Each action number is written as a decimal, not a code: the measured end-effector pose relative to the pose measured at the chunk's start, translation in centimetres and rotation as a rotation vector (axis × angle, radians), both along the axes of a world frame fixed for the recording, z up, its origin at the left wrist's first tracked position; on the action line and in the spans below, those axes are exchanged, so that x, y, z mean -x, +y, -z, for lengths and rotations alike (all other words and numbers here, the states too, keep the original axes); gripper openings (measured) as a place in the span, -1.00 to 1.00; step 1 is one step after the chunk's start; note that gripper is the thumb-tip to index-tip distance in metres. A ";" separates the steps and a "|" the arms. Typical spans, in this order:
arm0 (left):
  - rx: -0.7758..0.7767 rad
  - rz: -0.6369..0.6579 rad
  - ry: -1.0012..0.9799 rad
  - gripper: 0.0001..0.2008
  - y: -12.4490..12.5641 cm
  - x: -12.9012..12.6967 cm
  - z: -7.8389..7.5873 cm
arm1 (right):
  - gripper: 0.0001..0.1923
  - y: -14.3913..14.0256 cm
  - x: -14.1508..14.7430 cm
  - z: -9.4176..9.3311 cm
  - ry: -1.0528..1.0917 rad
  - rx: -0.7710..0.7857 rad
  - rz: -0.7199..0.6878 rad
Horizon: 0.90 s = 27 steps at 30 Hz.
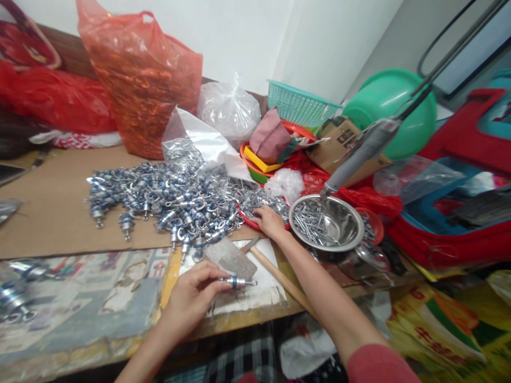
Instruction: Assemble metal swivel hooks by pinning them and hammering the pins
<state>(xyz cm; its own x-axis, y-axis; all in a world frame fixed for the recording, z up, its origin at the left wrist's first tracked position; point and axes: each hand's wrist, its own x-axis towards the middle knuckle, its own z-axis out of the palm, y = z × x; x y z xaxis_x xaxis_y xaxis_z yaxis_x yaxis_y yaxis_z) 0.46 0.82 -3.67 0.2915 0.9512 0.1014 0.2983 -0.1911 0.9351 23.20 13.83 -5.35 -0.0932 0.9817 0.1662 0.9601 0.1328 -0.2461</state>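
Metal piece (238, 282), silver and blue, is pinched in the left hand (196, 290) near a gray slab (232, 257). The right hand (271, 222) is at small shiny parts (255, 200); I can't tell if it grips any.

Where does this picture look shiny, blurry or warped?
In the head view, bright glints show on the steel bowl and green basin; also in the head view, metal parts at lower left look smeared, the piece in the left hand clearer; the head view is tilted, seemingly stretched toward its edges.
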 end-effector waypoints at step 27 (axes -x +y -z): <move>-0.257 -0.024 -0.018 -0.86 -0.4 0.1 0.3 | -0.85 -12.9 5.0 -5.7 0.029 -0.109 -0.677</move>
